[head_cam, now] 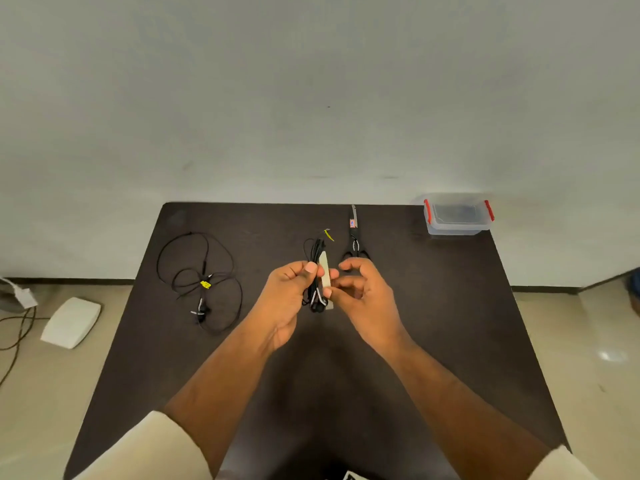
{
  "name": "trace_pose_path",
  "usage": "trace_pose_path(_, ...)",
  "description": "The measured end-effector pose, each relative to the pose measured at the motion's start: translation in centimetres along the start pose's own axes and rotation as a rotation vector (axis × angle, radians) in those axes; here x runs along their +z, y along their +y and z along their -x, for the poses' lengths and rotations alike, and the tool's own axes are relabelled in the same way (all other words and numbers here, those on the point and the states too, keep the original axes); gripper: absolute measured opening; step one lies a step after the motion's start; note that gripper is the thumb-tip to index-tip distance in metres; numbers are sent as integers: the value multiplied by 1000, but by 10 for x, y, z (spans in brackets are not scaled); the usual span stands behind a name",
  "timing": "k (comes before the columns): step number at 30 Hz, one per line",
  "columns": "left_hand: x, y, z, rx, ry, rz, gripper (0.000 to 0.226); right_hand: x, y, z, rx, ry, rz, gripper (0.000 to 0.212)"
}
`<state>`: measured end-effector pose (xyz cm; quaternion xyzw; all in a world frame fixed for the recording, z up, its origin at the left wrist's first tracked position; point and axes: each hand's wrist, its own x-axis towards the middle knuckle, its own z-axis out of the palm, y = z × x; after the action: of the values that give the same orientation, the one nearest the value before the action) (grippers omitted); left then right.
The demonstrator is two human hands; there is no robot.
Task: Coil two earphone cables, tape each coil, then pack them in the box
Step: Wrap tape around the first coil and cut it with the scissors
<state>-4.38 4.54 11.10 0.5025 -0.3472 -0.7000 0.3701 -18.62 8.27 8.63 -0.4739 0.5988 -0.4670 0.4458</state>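
My left hand (289, 292) grips a coiled black earphone cable (316, 251) above the middle of the dark table (433, 306). A pale strip of tape (325, 275) lies along the coil's right side. My right hand (360, 289) pinches that strip at its lower part with thumb and fingers. A yellow tag (328, 234) sticks out at the coil's top. The second black earphone cable (201, 282) lies loose and spread out on the table's left side, with a yellow tag near its middle. A clear plastic box (457, 216) with red clips stands at the far right corner.
Black scissors (354, 237) lie on the table just behind my right hand, blades pointing away. On the floor to the left are a white flat device (71, 322) and some cables (14, 327). A wall stands close behind the table.
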Motion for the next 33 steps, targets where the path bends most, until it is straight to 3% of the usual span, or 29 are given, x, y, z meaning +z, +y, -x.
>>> trace_pose_path(6, -27, 15, 12, 36, -57, -53, 24, 21, -34, 1, 10, 62, 37, 23)
trace_pose_path(9, -35, 23, 16, 48, -121, -72, 22, 23, -51, -8, -3, -6, 123, 28)
trace_pose_path(15, -37, 31, 19, 145, -229, -228, 26, 17, -72, -20, -10, -187, 302, 20)
trace_pose_path(23, -24, 29, 16, 183, -205, -280, 26, 9, -66, -25, 9, -29, 204, 11)
trace_pose_path(33, -18, 28, 15, 218, -160, -317, 27, 13, -67, -28, 15, -95, 370, 21)
